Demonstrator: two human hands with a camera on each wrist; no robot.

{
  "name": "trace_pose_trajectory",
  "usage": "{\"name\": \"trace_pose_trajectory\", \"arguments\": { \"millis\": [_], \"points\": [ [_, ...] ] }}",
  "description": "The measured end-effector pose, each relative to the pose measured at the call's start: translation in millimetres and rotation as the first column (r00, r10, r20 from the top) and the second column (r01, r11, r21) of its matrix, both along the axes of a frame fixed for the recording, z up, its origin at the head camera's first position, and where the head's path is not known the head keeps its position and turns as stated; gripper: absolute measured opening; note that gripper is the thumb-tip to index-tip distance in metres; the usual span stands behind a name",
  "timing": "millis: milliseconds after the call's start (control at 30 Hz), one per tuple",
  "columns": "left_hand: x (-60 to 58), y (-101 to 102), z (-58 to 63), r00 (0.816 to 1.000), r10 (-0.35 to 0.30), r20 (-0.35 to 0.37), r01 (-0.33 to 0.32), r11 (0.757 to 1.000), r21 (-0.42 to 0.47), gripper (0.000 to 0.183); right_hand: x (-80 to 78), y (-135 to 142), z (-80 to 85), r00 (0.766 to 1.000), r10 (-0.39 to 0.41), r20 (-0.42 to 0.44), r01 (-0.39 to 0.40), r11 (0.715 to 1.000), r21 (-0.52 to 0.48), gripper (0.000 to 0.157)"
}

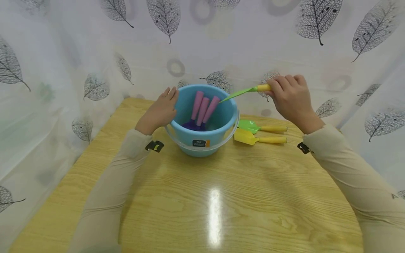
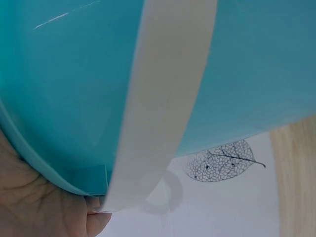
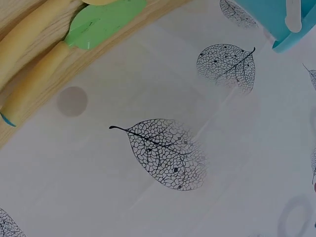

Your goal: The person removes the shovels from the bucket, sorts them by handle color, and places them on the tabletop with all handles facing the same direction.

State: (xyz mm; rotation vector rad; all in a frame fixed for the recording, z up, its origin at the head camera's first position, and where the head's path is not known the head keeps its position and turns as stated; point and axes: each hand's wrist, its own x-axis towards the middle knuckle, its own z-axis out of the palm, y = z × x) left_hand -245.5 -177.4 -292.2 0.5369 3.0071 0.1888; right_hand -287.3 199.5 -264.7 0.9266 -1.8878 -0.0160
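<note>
A light blue bucket [image 1: 202, 137] stands upright on the wooden table. Inside it lean three purple tools with pink handles [image 1: 202, 109], their lower ends hidden by the front wall. My left hand [image 1: 161, 109] rests against the bucket's left rim, fingers straight; the left wrist view has the palm [image 2: 44, 207] along the rim, beside the white bail handle [image 2: 163, 79]. Raised on the right, my right hand [image 1: 291, 98] grips the yellow handle of a toy trowel with a green blade [image 1: 242, 93]. The blade points left, its tip over the bucket's right rim.
On the table right of the bucket lie two more toy tools: a green trowel [image 1: 250, 125] with a yellow handle and a yellow shovel [image 1: 245, 137]. A white curtain with leaf prints [image 1: 221, 42] hangs close behind the bucket.
</note>
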Motion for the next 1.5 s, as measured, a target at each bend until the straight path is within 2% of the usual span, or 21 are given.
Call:
{"name": "trace_pose_trajectory", "arguments": {
  "millis": [367,567,667,900,1000,1200,1500],
  "points": [
    [-1.7,-1.3,-2.1,1.000,0.021,0.009,-0.021,0.999,0.033,0.063,2.2,24.0,-3.9,0.998,-0.064,0.027,0.063,0.997,0.035,0.047],
    [-1.4,-0.3,0.6,1.000,0.024,0.015,-0.024,0.999,0.028,0.062,1.7,35.6,-8.6,0.998,-0.054,0.033,0.052,0.997,0.054,0.050],
    [-1.2,0.3,1.5,1.000,0.025,0.017,-0.026,0.999,0.031,0.062,3.1,40.7,-9.1,0.997,-0.048,0.052,0.045,0.998,0.053,0.050],
    [-1.6,0.3,2.3,1.000,0.028,0.010,-0.028,0.999,0.023,0.062,8.2,51.3,-6.5,0.986,-0.123,0.114,0.108,0.986,0.130,0.047],
    [-2.1,0.2,1.8,1.000,0.022,0.011,-0.023,1.000,0.017,0.062,8.8,54.4,-8.3,0.983,-0.129,0.134,0.113,0.986,0.120,0.048],
    [-3.3,0.2,0.8,0.999,0.029,0.019,-0.030,0.999,0.024,0.062,10.4,61.0,-17.4,0.975,-0.155,0.158,0.138,0.983,0.118,0.049],
    [-2.8,0.8,-0.8,0.999,0.038,0.030,-0.039,0.998,0.039,0.062,13.4,65.4,-40.7,0.982,-0.145,0.122,0.134,0.987,0.094,0.034]
  ]
}}
